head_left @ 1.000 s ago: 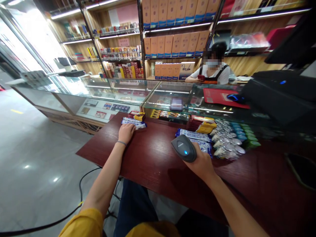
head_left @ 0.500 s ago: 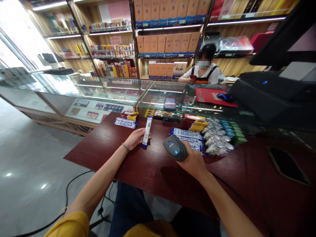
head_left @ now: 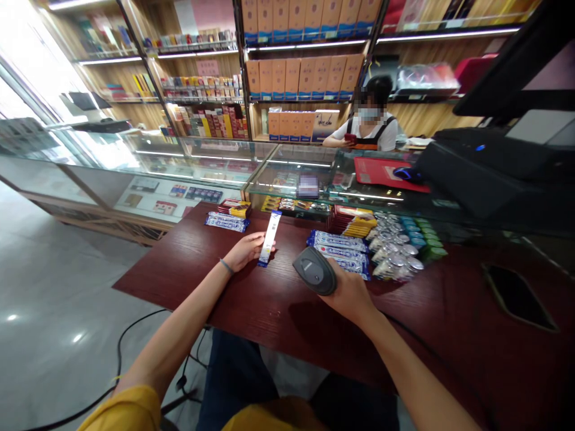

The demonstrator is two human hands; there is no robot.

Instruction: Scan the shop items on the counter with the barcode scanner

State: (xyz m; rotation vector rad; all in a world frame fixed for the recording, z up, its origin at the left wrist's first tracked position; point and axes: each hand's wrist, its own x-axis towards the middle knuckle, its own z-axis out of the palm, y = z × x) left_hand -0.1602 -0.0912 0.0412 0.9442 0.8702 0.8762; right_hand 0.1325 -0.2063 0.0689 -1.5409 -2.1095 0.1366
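So there's a slim white-and-blue stick packet [head_left: 269,238] pinched upright, slightly tilted, in the left hand [head_left: 245,251], just above the dark red wooden counter [head_left: 179,281]. The right hand [head_left: 350,293] is closed around a grey handheld barcode scanner [head_left: 313,270] (chunky little thing), right beside a row of blue-and-white wrapped bars [head_left: 339,250]. Silver foil packs [head_left: 395,254] are piled to the right of those, and more wrapped bars [head_left: 227,222] lie far left. Across the glass display counter [head_left: 287,179], a co-worker [head_left: 368,134] in an apron sits holding something small and red.
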